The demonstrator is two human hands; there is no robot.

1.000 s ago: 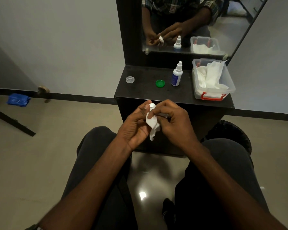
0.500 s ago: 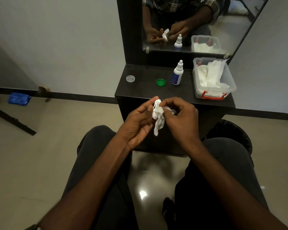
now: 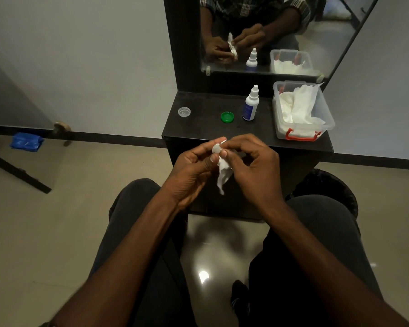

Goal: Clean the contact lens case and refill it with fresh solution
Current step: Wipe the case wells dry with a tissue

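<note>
— Moved since before? Lifted slightly, toward the shelf edge.
— Left hand (image 3: pixel 194 168)? Pinching small white plastic lens case (image 3: pixel 216 148).
— Right hand (image 3: pixel 253 166)? Pinching crumpled white tissue (image 3: pixel 223 173), against the case, between both hands.
</note>
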